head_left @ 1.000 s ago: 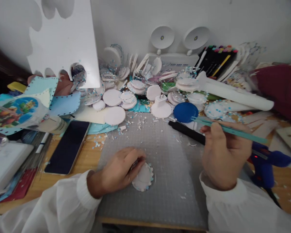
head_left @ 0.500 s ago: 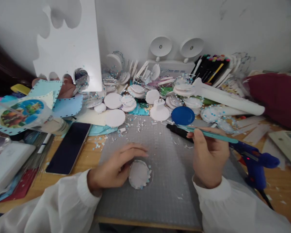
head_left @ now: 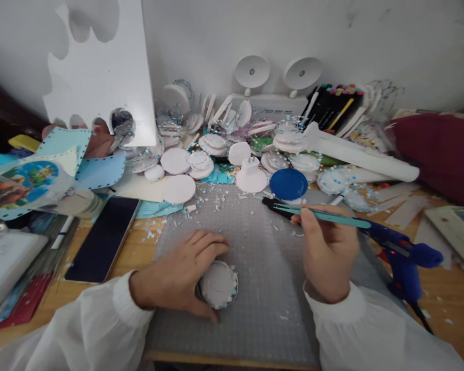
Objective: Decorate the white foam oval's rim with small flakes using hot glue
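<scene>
My left hand (head_left: 187, 268) rests around the left side of a small white round disc (head_left: 218, 284), its rim dotted with little pale blue and white bits. The fingers are spread above the disc and the thumb lies below it; whether they press on the rim, I cannot tell. My right hand (head_left: 328, 247) pinches teal tweezers (head_left: 332, 217), which point left over the mat. Just behind their tips lies a black-ended glue gun nozzle (head_left: 270, 203). The blue glue gun (head_left: 410, 257) sits to the right of that hand, a small red light on it.
A grey cutting mat (head_left: 263, 319) covers the middle, strewn with scraps. White discs (head_left: 180, 189), a blue lid (head_left: 288, 184) and a white plug adapter (head_left: 250, 164) line its back. At left are a phone (head_left: 102, 239) and a lidded cup (head_left: 79, 198); markers (head_left: 336, 105) stand behind.
My left hand has opened wider, its thumb now below the disc. The tweezers remain in my right hand, and their tips show more clearly. The whole view has shifted slightly.
</scene>
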Available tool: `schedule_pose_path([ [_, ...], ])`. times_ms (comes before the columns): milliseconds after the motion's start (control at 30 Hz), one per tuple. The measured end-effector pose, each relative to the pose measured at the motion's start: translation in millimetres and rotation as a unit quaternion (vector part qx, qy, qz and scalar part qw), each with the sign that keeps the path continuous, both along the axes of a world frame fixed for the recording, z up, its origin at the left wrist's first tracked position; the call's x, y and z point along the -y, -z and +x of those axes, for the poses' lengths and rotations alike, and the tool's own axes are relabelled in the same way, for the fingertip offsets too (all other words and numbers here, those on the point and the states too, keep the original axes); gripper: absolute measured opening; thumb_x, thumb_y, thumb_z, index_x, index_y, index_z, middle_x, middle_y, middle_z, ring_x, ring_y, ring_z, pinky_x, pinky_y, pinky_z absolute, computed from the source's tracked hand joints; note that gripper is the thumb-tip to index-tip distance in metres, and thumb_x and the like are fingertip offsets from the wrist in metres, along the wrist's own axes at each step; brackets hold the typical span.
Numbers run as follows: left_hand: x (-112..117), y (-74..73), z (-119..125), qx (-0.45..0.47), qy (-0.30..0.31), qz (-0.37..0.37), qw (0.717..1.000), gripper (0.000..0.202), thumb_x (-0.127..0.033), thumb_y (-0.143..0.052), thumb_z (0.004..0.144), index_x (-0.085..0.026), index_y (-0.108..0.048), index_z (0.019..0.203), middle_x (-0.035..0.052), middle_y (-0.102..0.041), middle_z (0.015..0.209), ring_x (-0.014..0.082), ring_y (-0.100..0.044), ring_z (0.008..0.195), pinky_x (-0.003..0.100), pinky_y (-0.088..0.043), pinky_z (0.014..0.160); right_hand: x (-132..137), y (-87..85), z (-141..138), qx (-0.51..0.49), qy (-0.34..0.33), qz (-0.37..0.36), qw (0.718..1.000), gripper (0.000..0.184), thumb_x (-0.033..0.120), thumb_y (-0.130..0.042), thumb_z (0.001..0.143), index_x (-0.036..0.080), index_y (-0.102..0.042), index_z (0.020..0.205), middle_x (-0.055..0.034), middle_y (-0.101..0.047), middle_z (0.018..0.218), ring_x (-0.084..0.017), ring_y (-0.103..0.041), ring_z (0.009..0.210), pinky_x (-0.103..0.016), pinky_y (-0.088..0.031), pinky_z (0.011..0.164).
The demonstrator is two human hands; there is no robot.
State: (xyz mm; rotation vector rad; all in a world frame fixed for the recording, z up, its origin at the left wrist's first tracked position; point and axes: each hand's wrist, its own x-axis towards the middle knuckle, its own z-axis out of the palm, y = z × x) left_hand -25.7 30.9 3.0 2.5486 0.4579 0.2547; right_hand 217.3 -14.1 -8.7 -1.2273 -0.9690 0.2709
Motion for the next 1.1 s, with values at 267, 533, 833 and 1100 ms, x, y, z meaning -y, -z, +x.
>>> schedule_pose_path([
  [267,3,2.4,-3,0.044,-0.05,-0.02,0.998,0.07,-0.039,-0.077,0.07,-0.019,-0.043,0.128,0.0112,-0.06,0.119,0.0276,-0.056,0.108,0.042,-0.043,0.095,2,-2.1,-2,0.007,-0.013,-0.003,1.0,0.006,0.021,-0.066,0.084,0.019,-0.061,0.088,0.0,-0.06,0.083,-0.011,-0.059,0.066,-0.027,-0.05,0.065],
  [533,5,0.6,-3,0.102,-0.05,-0.021,0.993,0.07,-0.033,-0.075,0.07,-0.023,-0.039,0.129,0.0087,-0.063,0.111,0.0241,-0.057,0.099,0.035,-0.045,0.085,6,-2.2,-6,-0.101,-0.165,-0.034,0.981,0.005,0.025,-0.065,0.085,0.023,-0.064,0.09,-0.0018,-0.066,0.089,-0.012,-0.058,0.067,-0.028,-0.05,0.064],
  [833,2,0.4,0,0.073,0.014,0.012,0.997,0.08,-0.043,-0.075,0.07,-0.018,-0.036,0.135,0.0154,-0.061,0.117,0.0302,-0.055,0.107,0.044,-0.04,0.093,11,-6.5,-14,-0.232,-0.358,-0.112,0.897,0.011,0.032,-0.075,0.077,0.029,-0.07,0.087,0.0007,-0.066,0.082,-0.011,-0.061,0.068,-0.023,-0.051,0.06],
  [1100,1,-6.8,-5,0.174,-0.033,-0.146,0.973,0.066,-0.058,-0.067,0.075,-0.021,-0.051,0.127,0.0148,-0.054,0.128,0.0318,-0.049,0.117,0.047,-0.036,0.101,15,-0.5,-10,-0.196,-0.409,-0.129,0.882,0.015,0.024,-0.073,0.079,0.029,-0.07,0.093,0.0006,-0.067,0.085,-0.01,-0.061,0.07,-0.022,-0.052,0.066],
])
